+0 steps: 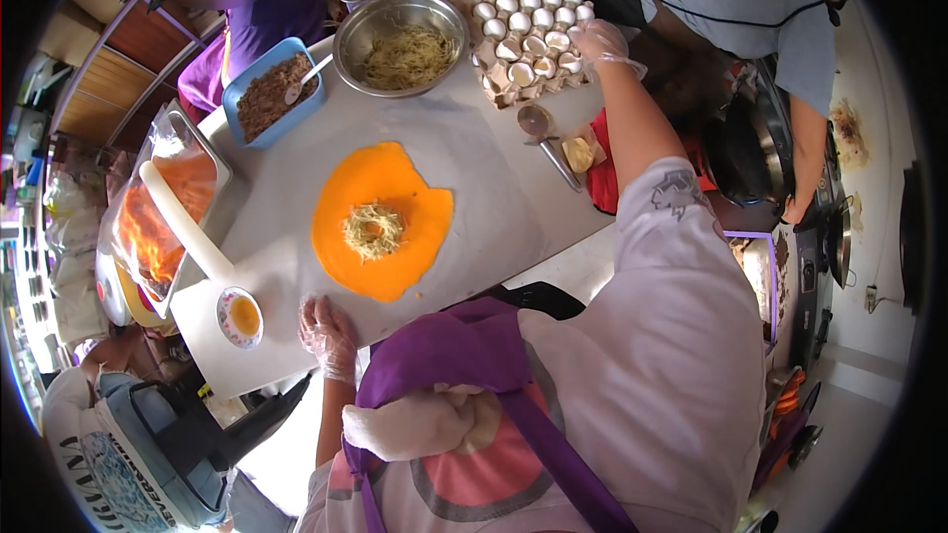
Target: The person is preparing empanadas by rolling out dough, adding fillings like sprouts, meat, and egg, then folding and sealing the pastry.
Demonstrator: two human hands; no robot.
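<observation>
A flat orange dough sheet with a notched edge lies on the table, a ring of pale shreds on it. My right hand, in a clear plastic glove, reaches to the right edge of the egg tray, beside whole white eggs and opened shells; whether its fingers grip an egg is hidden. Gloved too, my left hand rests at the near table edge, fingers slightly curled, with nothing visible in it. Left of it stands a small patterned bowl of yellow liquid. A metal bowl holds more shreds.
A blue tub holds brown filling and a spoon. A white rolling pin leans over a plastic-covered metal tray. A pizza cutter lies near a yellowish lump. Two people are beyond the table; dark pans stand at right.
</observation>
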